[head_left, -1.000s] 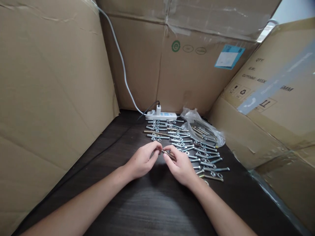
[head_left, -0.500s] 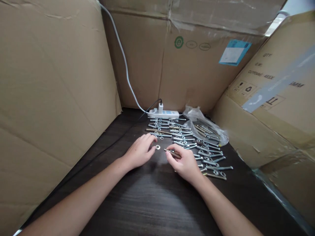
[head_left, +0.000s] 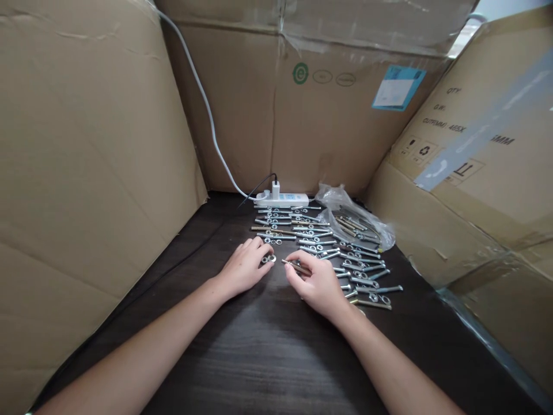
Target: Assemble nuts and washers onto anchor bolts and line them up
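Note:
My left hand point(head_left: 245, 266) rests low over the dark table, palm down, its thumb and index finger apart. Between them a flat metal washer point(head_left: 272, 259) lies beside a smaller ring point(head_left: 264, 260) that the fingers partly cover. Whether the fingertips touch either one is hard to see. My right hand point(head_left: 314, 279) is closed around a brass-coloured bolt point(head_left: 297, 266), held nearly level with one end pointing left toward the washer. Part of that bolt is hidden by the fingers.
Rows of bolts with washers and nuts point(head_left: 317, 242) lie behind and right of my hands. A clear plastic bag point(head_left: 337, 199) holds more bolts. Behind stands a white power strip point(head_left: 283, 200) with cables. Cardboard boxes point(head_left: 233, 115) wall the table on three sides.
A smaller ring now shows beside the washer under my left fingers. My right hand keeps the bolt in about the same place. The view has shifted slightly.

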Demonstrator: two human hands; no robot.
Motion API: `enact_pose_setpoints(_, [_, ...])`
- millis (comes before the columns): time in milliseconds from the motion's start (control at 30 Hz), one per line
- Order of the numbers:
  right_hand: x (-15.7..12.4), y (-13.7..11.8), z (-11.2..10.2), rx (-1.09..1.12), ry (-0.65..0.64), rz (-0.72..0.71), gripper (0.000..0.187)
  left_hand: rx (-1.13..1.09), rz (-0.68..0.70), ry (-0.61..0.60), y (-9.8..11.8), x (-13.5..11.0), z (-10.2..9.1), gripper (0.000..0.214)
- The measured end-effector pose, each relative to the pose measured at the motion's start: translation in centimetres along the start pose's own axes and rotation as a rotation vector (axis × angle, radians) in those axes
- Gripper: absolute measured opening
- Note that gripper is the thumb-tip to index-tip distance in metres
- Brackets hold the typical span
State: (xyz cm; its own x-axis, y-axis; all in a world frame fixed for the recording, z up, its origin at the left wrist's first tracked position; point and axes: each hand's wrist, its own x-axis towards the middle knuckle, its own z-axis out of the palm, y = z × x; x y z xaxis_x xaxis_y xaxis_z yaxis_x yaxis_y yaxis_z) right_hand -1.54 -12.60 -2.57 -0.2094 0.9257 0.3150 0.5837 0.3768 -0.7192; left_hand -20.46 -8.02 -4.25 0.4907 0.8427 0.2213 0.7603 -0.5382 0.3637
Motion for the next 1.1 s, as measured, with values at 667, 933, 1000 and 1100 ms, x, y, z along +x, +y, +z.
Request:
enact_pose_setpoints(667, [0.0, 0.1, 0.1, -0.022, -0.035, -0.027, 0.022, -0.280, 0.056, 0.183, 1.8, 0.0, -1.1, 0.017])
enact_pose_setpoints(933, [-0.2, -0.3, -0.1, 0.066, 0.009, -0.124, 0.026, -1.357, -0.402, -0.054, 4.8, -1.0, -0.9, 0.019])
enact_pose_setpoints(1000, [-0.2, -0.2, -0.1, 0.034, -0.003, -0.126, 0.027, -1.463, -0.437, -0.109, 4.9, -1.2, -0.7, 0.018])
enact_pose_setpoints(1100, [-0.2, 0.0, -0.1, 0.007, -0.025, -0.107, 0.028, -1.570, -0.457, -0.157, 4.6, -1.3, -0.6, 0.016])
